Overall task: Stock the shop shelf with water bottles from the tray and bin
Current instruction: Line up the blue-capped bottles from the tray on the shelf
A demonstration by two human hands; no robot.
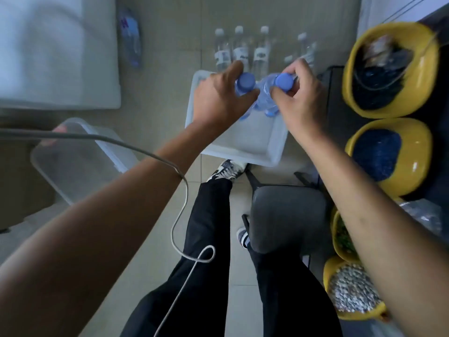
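My left hand (218, 98) grips a blue-capped water bottle (246, 81) by its neck. My right hand (297, 96) grips a second blue-capped bottle (283, 81) the same way. Both bottles hang over the white tray (245, 144) on the floor, where the caps of two more blue-capped bottles (269, 113) show under my hands. Beyond the tray, several white-capped bottles (239, 48) stand in a row on the floor. An empty clear plastic bin (73, 166) sits at the left. One bottle (130, 37) lies at the upper left beside a white surface.
Yellow bowls (388, 69) with dark and pale contents line a dark shelf on the right. A grey stool (289, 220) stands by my legs. A white cable (179, 215) hangs across my left forearm. A white block (58, 52) fills the upper left.
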